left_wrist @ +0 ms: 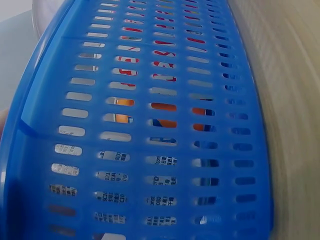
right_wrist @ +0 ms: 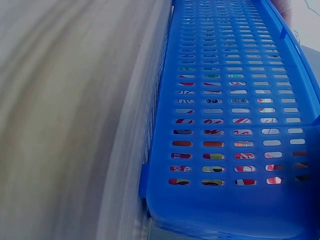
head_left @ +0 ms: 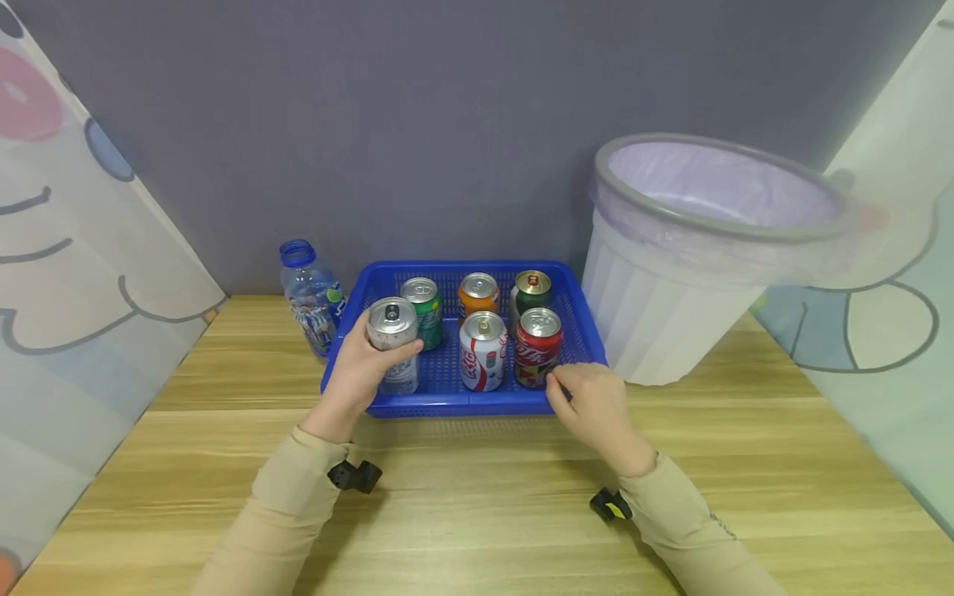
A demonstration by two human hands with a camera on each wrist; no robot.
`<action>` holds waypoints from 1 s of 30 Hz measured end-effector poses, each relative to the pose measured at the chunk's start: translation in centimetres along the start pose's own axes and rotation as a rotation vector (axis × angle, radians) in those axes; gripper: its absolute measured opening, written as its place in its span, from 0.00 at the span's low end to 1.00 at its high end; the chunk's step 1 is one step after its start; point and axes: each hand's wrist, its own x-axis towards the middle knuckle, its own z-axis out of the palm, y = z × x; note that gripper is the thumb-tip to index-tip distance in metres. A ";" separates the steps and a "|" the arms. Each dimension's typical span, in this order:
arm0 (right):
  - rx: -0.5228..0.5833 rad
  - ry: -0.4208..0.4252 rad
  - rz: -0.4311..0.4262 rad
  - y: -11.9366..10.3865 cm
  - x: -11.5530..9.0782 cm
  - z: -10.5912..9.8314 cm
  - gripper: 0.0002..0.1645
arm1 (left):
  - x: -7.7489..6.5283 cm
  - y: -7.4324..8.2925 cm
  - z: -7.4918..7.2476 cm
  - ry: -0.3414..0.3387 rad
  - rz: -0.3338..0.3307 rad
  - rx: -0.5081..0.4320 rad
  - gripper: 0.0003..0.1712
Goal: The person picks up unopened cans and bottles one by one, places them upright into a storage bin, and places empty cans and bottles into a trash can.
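A blue plastic basket [head_left: 468, 404] with slotted walls holds several upright drink cans. My left hand [head_left: 361, 364] reaches over its front left corner and grips a pale silver can [head_left: 395, 324], thumb across the front. At the front right corner my right hand [head_left: 596, 406] grips the rim with curled fingers, right beside a red can [head_left: 538, 339]. Between the hands stands a white and red can [head_left: 483, 352]. Behind are a green can [head_left: 425, 310], an orange can [head_left: 478, 294] and a dark green can [head_left: 532, 290]. Both wrist views mostly show the basket's front wall [left_wrist: 135, 140].
Left of the basket a clear plastic bottle [head_left: 309, 294] with a blue neck stands close to it. A white bin [head_left: 648, 290] with a purple liner stands at the right, near the basket. The wooden table [head_left: 462, 505] meets a grey wall [head_left: 447, 141] behind.
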 end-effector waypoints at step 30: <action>0.008 -0.001 0.001 0.0 0.1 0.0 0.21 | 0.4 -0.1 0.5 -0.061 -0.009 0.238 0.43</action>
